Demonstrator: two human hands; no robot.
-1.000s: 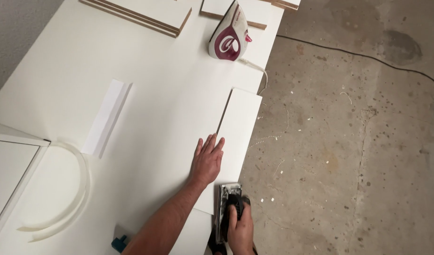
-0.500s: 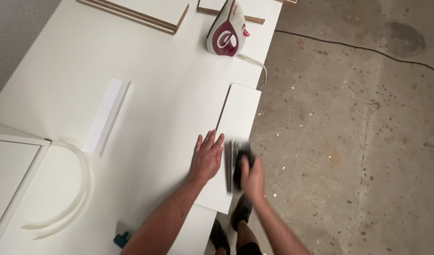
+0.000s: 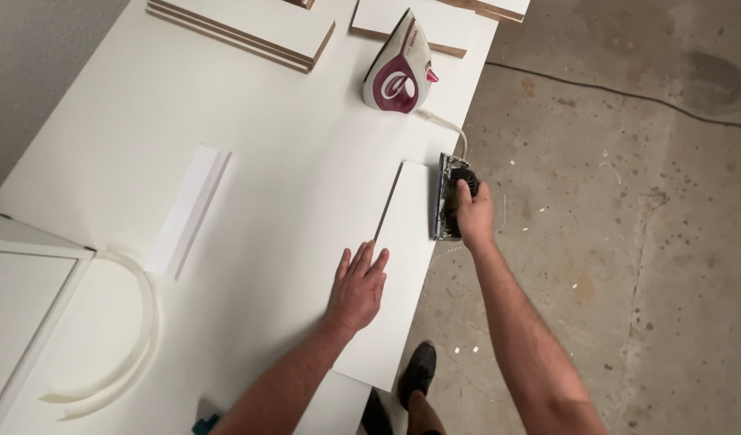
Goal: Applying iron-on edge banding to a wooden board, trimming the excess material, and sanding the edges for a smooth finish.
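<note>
White panel [image 3: 398, 274], flat and rectangular with a brown raw edge, is lying at the white worktable's [image 3: 249, 145] right edge. Left hand [image 3: 358, 286] is pressing it flat, fingers loosely spread. Right hand [image 3: 473, 213] is gripping a black-handled edge trimmer [image 3: 447, 196] against the panel's far right edge, fingers wrapped shut.

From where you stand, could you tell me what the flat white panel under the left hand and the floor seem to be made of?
The flat white panel looks like laminated chipboard: smooth matt white face, brownish raw core along its edge. The floor looks like bare concrete: grey, mottled, stained and speckled.
</note>
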